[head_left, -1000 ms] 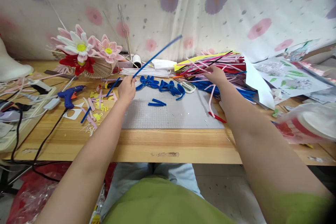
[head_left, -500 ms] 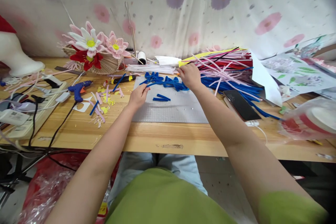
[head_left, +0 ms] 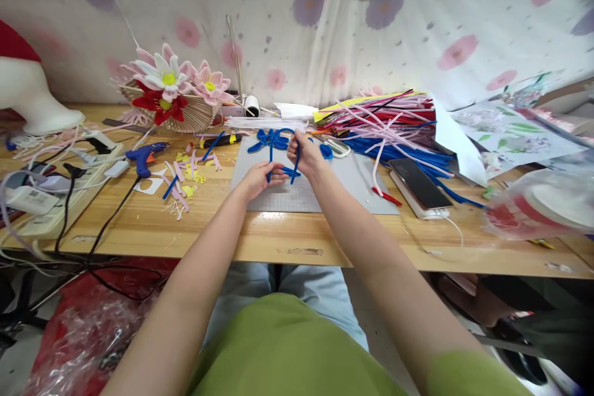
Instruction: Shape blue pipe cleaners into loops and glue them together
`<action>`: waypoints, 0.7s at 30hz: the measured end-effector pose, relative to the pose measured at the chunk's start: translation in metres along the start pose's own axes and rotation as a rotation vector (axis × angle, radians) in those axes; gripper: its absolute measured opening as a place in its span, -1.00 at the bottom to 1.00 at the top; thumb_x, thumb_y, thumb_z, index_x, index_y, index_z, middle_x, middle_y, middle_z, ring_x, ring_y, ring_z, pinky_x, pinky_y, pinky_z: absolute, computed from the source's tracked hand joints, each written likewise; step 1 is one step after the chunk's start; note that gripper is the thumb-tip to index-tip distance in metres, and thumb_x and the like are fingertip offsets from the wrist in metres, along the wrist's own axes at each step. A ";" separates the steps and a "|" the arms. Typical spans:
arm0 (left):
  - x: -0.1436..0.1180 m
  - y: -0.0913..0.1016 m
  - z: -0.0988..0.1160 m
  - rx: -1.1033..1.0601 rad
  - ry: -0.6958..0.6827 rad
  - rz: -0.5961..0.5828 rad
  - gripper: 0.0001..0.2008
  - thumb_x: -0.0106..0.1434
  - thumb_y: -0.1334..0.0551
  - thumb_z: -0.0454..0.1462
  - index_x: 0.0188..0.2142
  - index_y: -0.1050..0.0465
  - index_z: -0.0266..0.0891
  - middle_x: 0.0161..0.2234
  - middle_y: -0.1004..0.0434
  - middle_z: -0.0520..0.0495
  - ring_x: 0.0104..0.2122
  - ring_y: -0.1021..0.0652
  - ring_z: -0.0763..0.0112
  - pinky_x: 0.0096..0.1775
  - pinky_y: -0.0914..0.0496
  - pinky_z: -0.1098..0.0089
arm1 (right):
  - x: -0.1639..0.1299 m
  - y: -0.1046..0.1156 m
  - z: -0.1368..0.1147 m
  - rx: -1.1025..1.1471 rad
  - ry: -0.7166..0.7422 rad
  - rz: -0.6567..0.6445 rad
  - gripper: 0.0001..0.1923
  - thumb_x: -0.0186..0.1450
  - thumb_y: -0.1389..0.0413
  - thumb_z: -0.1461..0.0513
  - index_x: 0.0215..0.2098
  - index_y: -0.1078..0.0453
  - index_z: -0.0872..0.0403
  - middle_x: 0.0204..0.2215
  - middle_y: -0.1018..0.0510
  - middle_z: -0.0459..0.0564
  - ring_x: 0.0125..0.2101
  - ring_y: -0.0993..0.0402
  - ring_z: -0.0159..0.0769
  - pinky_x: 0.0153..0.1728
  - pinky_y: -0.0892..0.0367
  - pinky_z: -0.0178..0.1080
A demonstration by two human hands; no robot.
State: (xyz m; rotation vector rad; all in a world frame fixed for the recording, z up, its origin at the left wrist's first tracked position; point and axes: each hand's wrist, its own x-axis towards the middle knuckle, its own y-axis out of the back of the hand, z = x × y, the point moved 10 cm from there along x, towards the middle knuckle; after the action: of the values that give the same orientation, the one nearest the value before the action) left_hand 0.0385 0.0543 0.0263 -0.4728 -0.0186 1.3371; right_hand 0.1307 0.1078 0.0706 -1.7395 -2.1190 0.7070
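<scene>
A blue pipe cleaner (head_left: 270, 151) is bent into an arch between my two hands, above the grey cutting mat (head_left: 320, 189). At its left end, my left hand (head_left: 263, 180) pinches it between thumb and fingers. My right hand (head_left: 305, 154) is closed round the other side, and a free end hangs below the fist. Behind the hands lie shaped blue pipe cleaner pieces (head_left: 260, 142), partly hidden. Short cut blue pieces (head_left: 291, 172) rest on the mat, partly covered by my hands. A metal tool with looped handles (head_left: 342, 149) lies right of my right hand.
Bundled pink, red and blue pipe cleaners (head_left: 399, 114) lie at the back right, near a phone (head_left: 420, 182). On the left are a blue glue gun (head_left: 145, 158), a power strip (head_left: 69, 189), scraps (head_left: 190, 182) and pipe cleaner flowers (head_left: 169, 83). A bagged tub (head_left: 552, 204) stands far right.
My right hand has come down and left, close to my left hand. The blue pipe cleaner, stretched low across the mat before, is now raised and arched. The looped-handle tool has come into view.
</scene>
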 end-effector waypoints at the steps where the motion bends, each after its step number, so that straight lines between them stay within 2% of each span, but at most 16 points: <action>1: 0.001 -0.004 -0.005 -0.021 0.021 -0.029 -0.76 0.28 0.03 -0.39 -0.38 -0.38 -0.37 -0.50 -0.46 -0.10 -0.48 -0.53 0.44 -0.28 -0.41 0.33 | 0.003 0.002 0.011 0.053 -0.007 0.058 -0.69 0.20 -0.10 0.10 -0.57 -0.15 0.07 -0.72 -0.19 -0.26 -0.70 -0.13 -0.57 -0.65 -0.14 -0.47; 3: 0.005 -0.004 -0.011 -0.028 0.027 -0.040 -0.78 0.28 0.02 -0.38 -0.35 -0.37 -0.38 -0.47 -0.49 -0.14 -0.45 -0.55 0.41 -0.28 -0.42 0.32 | 0.006 0.004 0.025 0.116 0.021 0.124 -0.73 0.20 -0.10 0.12 -0.54 -0.17 0.07 -0.62 -0.35 -0.22 -0.58 -0.32 -0.56 -0.47 -0.29 -0.45; 5: 0.007 0.000 -0.016 -0.007 0.024 -0.041 -0.81 0.28 0.01 -0.36 -0.33 -0.36 -0.37 -0.48 -0.49 -0.14 -0.46 -0.55 0.41 -0.32 -0.43 0.33 | 0.007 0.001 0.033 0.123 0.065 0.114 -0.74 0.19 -0.11 0.11 -0.51 -0.17 0.06 -0.50 -0.44 -0.18 -0.41 -0.43 -0.50 -0.31 -0.36 -0.40; 7: 0.006 0.002 -0.019 0.007 0.028 -0.055 -0.84 0.28 -0.02 -0.33 -0.33 -0.33 -0.35 -0.50 -0.48 -0.11 -0.49 -0.54 0.42 -0.36 -0.44 0.35 | 0.006 -0.003 0.036 0.094 0.100 0.075 -0.73 0.16 -0.13 0.09 -0.47 -0.14 0.05 -0.39 -0.46 -0.17 -0.29 -0.46 -0.46 -0.25 -0.38 -0.35; 9: 0.004 0.003 -0.021 0.003 0.041 -0.078 -0.88 0.27 -0.05 -0.30 -0.34 -0.30 -0.31 -0.51 -0.47 -0.08 -0.52 -0.53 0.43 -0.40 -0.44 0.37 | 0.003 -0.008 0.037 0.060 0.124 0.034 -0.69 0.13 -0.16 0.08 -0.43 -0.11 0.02 -0.31 -0.45 -0.17 -0.25 -0.45 -0.44 -0.30 -0.41 -0.34; 13: -0.004 0.001 -0.026 -0.004 0.094 -0.131 -0.94 0.24 -0.09 -0.30 -0.30 -0.27 -0.26 -0.50 -0.46 -0.05 -0.58 -0.49 0.49 -0.51 -0.39 0.48 | -0.002 -0.015 0.037 0.013 0.137 -0.033 -0.63 0.12 -0.16 0.03 -0.38 -0.04 -0.02 -0.28 -0.41 -0.19 -0.39 -0.43 -0.49 -0.53 -0.34 -0.42; 16: -0.007 -0.003 -0.025 -0.006 0.090 -0.169 -0.94 0.25 -0.08 -0.30 -0.29 -0.26 -0.24 -0.62 -0.33 0.06 -0.76 -0.25 0.67 -0.70 -0.09 0.66 | -0.001 -0.009 0.042 -0.010 0.110 -0.031 -0.63 0.15 -0.12 0.00 -0.38 -0.01 -0.03 -0.38 -0.39 -0.21 -0.55 -0.33 -0.54 -0.68 -0.15 -0.48; 18: -0.007 -0.006 -0.026 0.014 0.104 -0.180 -0.92 0.27 -0.06 -0.27 -0.30 -0.26 -0.23 -0.68 -0.21 0.13 -0.80 -0.09 0.72 -0.73 0.10 0.68 | 0.001 -0.003 0.044 -0.003 0.099 -0.030 -0.62 0.16 -0.11 -0.01 -0.40 0.01 -0.02 -0.48 -0.34 -0.23 -0.65 -0.19 -0.58 -0.72 -0.02 -0.50; 19: -0.007 -0.007 -0.028 0.029 0.120 -0.180 -0.90 0.28 -0.05 -0.26 -0.32 -0.26 -0.24 -0.69 -0.18 0.14 -0.81 -0.07 0.73 -0.74 0.13 0.68 | 0.002 0.000 0.044 0.003 0.095 -0.034 -0.62 0.16 -0.10 -0.01 -0.41 0.01 -0.01 -0.52 -0.31 -0.25 -0.69 -0.11 -0.59 -0.73 0.04 -0.50; 21: -0.007 -0.008 -0.030 0.044 0.145 -0.174 -0.90 0.26 -0.07 -0.30 -0.37 -0.28 -0.28 -0.67 -0.21 0.12 -0.78 -0.13 0.73 -0.73 0.05 0.68 | 0.004 0.007 0.045 0.014 0.086 -0.034 -0.62 0.17 -0.09 -0.02 -0.41 0.01 -0.01 -0.58 -0.25 -0.27 -0.73 0.02 -0.61 -0.74 0.12 -0.49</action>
State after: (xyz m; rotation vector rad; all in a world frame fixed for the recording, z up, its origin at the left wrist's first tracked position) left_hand 0.0522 0.0369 0.0033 -0.5181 0.0876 1.1287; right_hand 0.1116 0.1045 0.0292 -1.6914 -2.0766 0.6252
